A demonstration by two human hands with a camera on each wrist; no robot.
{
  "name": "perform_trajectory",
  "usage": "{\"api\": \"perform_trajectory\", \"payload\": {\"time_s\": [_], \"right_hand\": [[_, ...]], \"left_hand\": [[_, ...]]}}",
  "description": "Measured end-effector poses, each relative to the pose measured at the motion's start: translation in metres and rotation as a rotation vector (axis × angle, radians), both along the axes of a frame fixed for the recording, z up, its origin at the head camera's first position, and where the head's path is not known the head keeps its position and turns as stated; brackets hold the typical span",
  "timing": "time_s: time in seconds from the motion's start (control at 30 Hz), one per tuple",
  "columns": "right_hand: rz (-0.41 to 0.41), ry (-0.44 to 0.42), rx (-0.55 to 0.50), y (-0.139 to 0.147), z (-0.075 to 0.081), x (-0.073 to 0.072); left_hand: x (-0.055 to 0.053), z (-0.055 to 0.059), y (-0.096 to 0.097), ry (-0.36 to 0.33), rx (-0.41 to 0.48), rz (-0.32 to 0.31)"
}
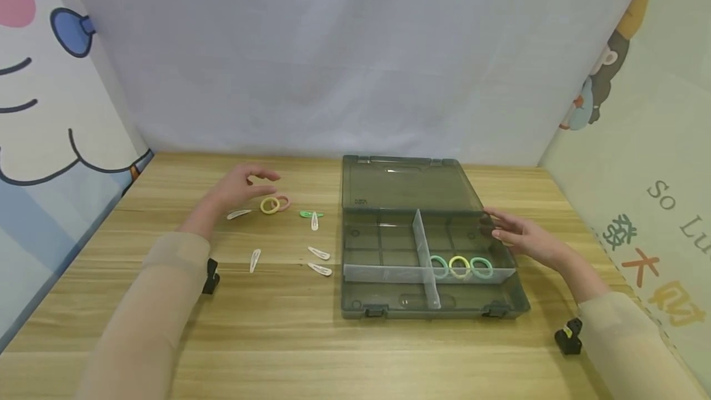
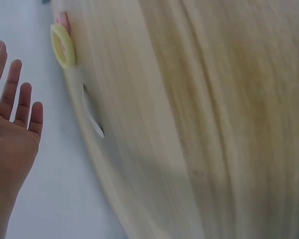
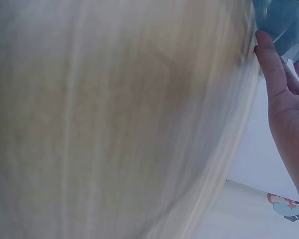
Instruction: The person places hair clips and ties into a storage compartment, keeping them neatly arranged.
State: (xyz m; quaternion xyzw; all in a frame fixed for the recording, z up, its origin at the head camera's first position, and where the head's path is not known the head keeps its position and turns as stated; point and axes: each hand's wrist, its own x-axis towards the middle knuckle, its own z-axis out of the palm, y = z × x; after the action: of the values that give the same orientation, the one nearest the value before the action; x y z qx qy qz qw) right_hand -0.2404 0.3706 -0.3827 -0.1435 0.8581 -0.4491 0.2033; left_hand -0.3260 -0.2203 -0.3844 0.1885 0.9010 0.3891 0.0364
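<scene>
My left hand (image 1: 241,187), fingers apart and holding nothing, hovers just above a yellow hair tie (image 1: 262,205) and a pink hair tie (image 1: 289,204) that overlap on the table. A white snap hair clip (image 1: 239,214) lies below that wrist. In the left wrist view the palm and loosely extended fingers (image 2: 11,89) show. My right hand (image 1: 519,236) rests its fingers against the right side of a grey translucent divided box (image 1: 355,308), whose lid is open. Inside its right part, a yellow hair tie (image 1: 459,258) stands between two green ones by the long divider (image 1: 383,274).
Several white snap clips (image 1: 255,260) lie left of the box, one touching a green clip (image 1: 307,214). The open lid (image 1: 411,187) extends toward the back curtain (image 1: 344,66). Printed curtains (image 1: 655,159) stand at both sides. Wooden table (image 1: 278,344) extends in front.
</scene>
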Motion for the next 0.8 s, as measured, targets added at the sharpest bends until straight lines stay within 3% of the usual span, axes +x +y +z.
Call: {"api": "perform_trajectory", "payload": {"time_s": [0.37,0.6,0.8], "right_hand": [[-0.002,-0.002,0.001,0.001,-0.002,-0.003],[-0.002,-0.004,0.001,0.002,-0.001,-0.002],[-0.008,0.0,0.012,0.001,0.002,0.0]], "left_hand": [[-0.004,-0.015,-0.015,-0.067,-0.07,0.022],[-0.008,-0.021,-0.015,-0.108,-0.059,0.026],[-0.011,-0.026,-0.012,-0.084,-0.075,0.016]]}}
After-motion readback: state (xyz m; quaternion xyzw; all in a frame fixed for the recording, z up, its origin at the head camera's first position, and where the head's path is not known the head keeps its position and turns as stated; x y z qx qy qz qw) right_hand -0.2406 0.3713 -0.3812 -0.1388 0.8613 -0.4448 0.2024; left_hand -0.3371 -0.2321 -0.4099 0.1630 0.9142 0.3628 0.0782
